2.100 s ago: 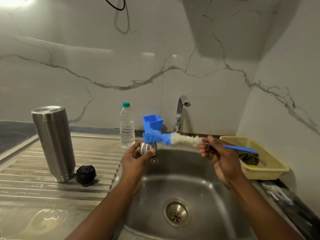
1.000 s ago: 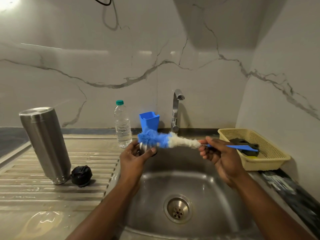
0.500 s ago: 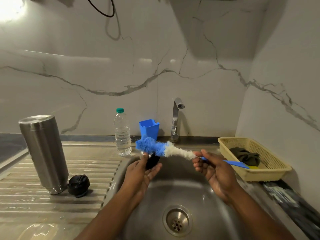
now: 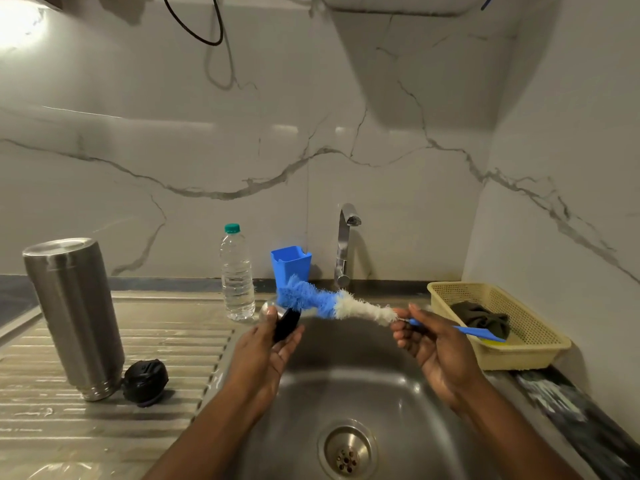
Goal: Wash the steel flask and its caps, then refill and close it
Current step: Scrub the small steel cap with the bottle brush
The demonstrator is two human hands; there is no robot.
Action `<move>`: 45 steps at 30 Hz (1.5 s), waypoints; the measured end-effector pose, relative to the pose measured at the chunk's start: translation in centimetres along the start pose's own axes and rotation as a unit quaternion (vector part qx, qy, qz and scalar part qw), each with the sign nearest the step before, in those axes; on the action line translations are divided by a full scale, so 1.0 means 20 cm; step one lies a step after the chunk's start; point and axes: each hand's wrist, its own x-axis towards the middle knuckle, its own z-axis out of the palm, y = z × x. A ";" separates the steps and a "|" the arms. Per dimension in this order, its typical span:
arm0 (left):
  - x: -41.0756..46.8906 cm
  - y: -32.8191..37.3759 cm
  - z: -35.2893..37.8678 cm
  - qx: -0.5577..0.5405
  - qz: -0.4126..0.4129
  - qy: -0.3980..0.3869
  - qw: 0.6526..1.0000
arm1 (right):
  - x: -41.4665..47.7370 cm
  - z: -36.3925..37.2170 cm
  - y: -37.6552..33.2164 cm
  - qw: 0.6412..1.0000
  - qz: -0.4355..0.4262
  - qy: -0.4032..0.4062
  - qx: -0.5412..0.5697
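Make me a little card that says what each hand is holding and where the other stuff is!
left hand: holds the steel cap over the sink
right hand: holds the brush by its blue handle, bristles at the cap
flask: stands on the draining board
black cap: beside the flask
basket: dark cloth inside

We face white marble-look wall panels (image 4: 173,150) veined in grey, meeting a matching side wall (image 4: 571,168) at the right corner. A bright light (image 4: 17,22) glares top left, a black cable (image 4: 213,44) loops down from above, and a ribbed steel drainboard (image 4: 173,341) spreads below at left.
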 end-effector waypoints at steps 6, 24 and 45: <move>-0.02 -0.03 0.03 -0.015 -0.020 -0.004 1.000 | -0.01 0.04 0.04 0.999 0.006 -0.023 -0.024; -0.02 -0.04 0.04 -0.028 -0.013 -0.004 1.000 | -0.02 0.05 0.04 1.000 0.014 -0.022 -0.011; 0.00 0.01 0.00 -0.061 0.014 0.004 0.998 | -0.01 0.02 0.01 1.000 0.016 0.004 0.004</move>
